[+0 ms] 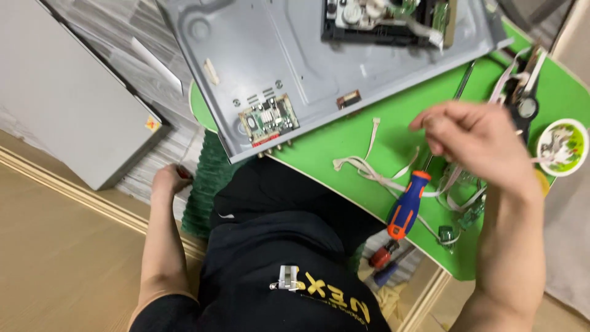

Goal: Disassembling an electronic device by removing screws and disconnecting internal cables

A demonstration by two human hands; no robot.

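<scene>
My right hand (pixel 476 144) hovers over the green table (pixel 335 144) with its fingers curled together; nothing shows between them. It is just above a tangle of white flat cables (pixel 369 173) and a screwdriver with a blue and orange handle (pixel 404 209). My left hand (pixel 167 181) reaches down past the table's edge to the floor, closed around a small red thing (pixel 184 174) beside a dark green ridged mat (pixel 206 184). An opened grey metal player chassis (pixel 332 67) lies on the table with a small green circuit board (pixel 268 118) and a black disc drive (pixel 387 21).
A flat grey cover panel (pixel 67 104) lies on the floor at left. Black-handled scissors (pixel 525 107) and a small round patterned bowl (pixel 562 146) sit at the table's right end. Red and blue tools (pixel 384 258) lie on the floor under the table edge.
</scene>
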